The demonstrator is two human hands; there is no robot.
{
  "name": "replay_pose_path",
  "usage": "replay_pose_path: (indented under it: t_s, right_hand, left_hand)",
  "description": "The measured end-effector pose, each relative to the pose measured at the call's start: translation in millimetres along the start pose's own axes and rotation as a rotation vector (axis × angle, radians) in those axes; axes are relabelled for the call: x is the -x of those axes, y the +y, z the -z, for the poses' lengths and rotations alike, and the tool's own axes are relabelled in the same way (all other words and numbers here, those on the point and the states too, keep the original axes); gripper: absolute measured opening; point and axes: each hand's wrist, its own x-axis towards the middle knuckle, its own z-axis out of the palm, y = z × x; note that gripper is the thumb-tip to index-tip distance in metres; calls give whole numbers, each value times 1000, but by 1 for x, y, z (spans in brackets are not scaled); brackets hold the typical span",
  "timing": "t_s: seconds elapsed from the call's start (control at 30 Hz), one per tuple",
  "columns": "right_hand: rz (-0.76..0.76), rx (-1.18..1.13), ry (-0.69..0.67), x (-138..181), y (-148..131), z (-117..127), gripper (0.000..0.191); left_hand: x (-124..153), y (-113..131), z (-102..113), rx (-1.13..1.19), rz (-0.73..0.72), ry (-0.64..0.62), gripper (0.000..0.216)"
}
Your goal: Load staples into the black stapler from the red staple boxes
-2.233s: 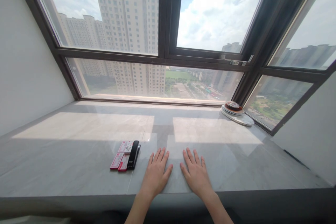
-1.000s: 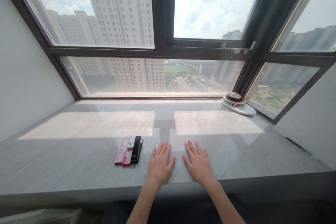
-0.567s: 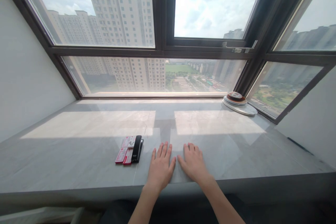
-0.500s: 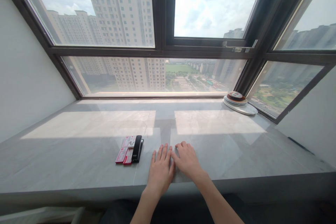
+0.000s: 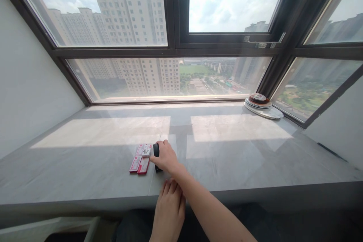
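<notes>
A black stapler [image 5: 155, 149] lies on the grey stone window ledge [image 5: 227, 159], beside three small red and white staple boxes [image 5: 141, 158]. My right hand [image 5: 165, 157] reaches across to the left and its fingers are closed over the stapler, hiding most of it. My left hand [image 5: 169, 208] rests flat at the ledge's front edge, fingers stretched out, under my right forearm, holding nothing.
A stack of round plates [image 5: 263, 105] sits at the back right corner of the ledge by the window frame [image 5: 172, 51]. White walls close both ends. Sunlit patches lie across the ledge's middle.
My right hand has crossed leftward from flat on the ledge and closed over the stapler. My left hand has slid back to the front edge. The view has tilted down slightly.
</notes>
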Motion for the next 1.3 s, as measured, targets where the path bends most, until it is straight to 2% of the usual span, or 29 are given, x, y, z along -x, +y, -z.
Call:
replay_pose_path:
  t_s: [0.17,0.27,0.4,0.5,0.57,0.67,0.8,0.9,1.03,1.2,1.3]
  right_hand:
    - [98,117,-31,25,39,64,56]
    - [113,132,24,45,53,88,52]
    - [63,60,194,63,54,85,33]
    - [1,15,335,65,47,76,21]
    - [-25,-82,408,61,45,77,20]
    - [-101,-388,509,54,51,90,26]
    - [-240,-889,647,55,80,109,41]
    - [-343,-1133,664,64,107,115,45]
    - [-447,-1214,577,79,134,119,45]
    - [-466,-1182,534,98,139,122,45]
    - [-465,-1096,547,112,134,120,46]
  left_hand:
    - [-23,3,16,92,82,76,30]
    - [-42,2,15,70,115,98,27]
    - [-57,-3,3,-19,116,143,33]
    - [-60,-7,-4,-87,60,117,41]
    - [-62,-8,-6,-106,43,93,43]
    - [-63,-6,-5,-130,73,110,44]
    - [-65,-2,-2,-140,88,140,43]
    - [-65,0,-1,-122,75,151,44]
    - [-66,0,-1,-82,75,172,43]
    - [-66,0,-3,17,120,270,28]
    - [-63,-5,3,-55,290,374,27]
